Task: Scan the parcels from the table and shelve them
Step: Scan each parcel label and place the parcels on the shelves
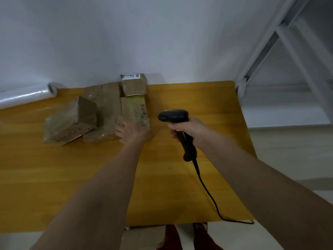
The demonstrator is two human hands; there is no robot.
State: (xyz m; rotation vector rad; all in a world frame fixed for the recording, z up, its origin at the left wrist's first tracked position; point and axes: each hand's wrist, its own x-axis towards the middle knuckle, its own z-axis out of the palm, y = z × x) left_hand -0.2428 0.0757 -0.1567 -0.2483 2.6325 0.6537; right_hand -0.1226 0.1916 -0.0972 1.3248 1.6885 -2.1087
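Note:
Several brown cardboard parcels wrapped in clear tape lie together at the far left-centre of the yellow table. A long parcel bears handwritten marks. My left hand reaches onto its near end, fingers spread over the near corner; whether they grip is unclear. A small box with a white label stands behind it, a flat parcel lies beside it, and a tilted box sits at the left. My right hand grips a black barcode scanner by its handle, head aimed left towards the parcels.
The scanner's black cable trails over the table's near right edge. A roll of clear film lies at the back left against the wall. White metal shelving stands to the right of the table. A cardboard piece lies on the floor below.

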